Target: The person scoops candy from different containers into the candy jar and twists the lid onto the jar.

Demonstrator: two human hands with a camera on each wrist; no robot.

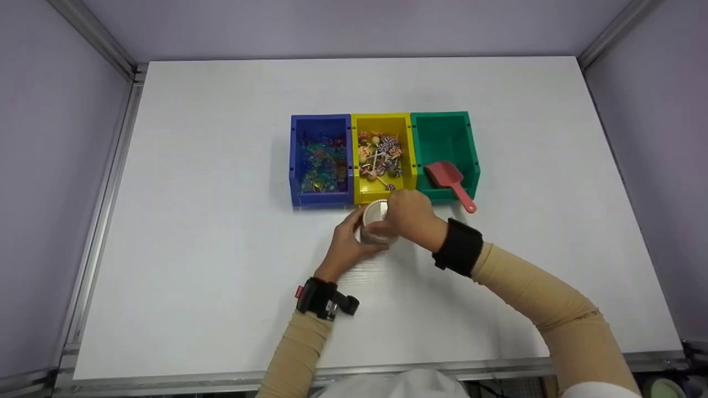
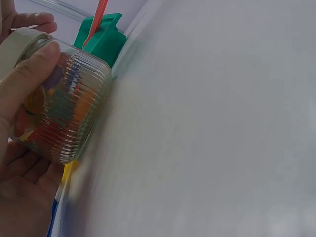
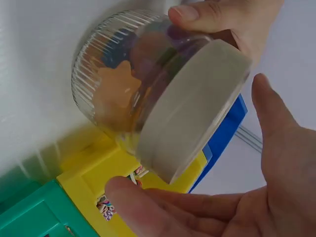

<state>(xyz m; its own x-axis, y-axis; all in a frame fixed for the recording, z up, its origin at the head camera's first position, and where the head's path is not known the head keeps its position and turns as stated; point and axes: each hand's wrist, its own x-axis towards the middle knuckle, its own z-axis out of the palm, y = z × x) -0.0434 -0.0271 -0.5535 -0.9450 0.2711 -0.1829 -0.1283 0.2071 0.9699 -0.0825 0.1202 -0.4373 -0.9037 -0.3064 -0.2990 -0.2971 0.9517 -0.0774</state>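
A ribbed glass jar (image 3: 106,74) with a whitish lid (image 3: 195,111) stands in front of the yellow bin. Coloured pieces show through the glass, among them an orange star-like shape (image 3: 117,84). My left hand (image 1: 349,246) grips the jar's side, its thumb (image 2: 32,69) along the glass just below the lid. Above the lid is my right hand (image 1: 412,215), which partly hides it in the head view. In the right wrist view its thumb and fingers are spread about the lid, with a gap between thumb and rim.
Three joined bins stand beyond the jar: a blue bin (image 1: 293,166) with clear coloured pieces, a yellow bin (image 1: 381,197) with small swirled lollipops, and a green bin (image 1: 442,130). A red scoop (image 1: 447,176) leans in the green one, its handle over the front edge.
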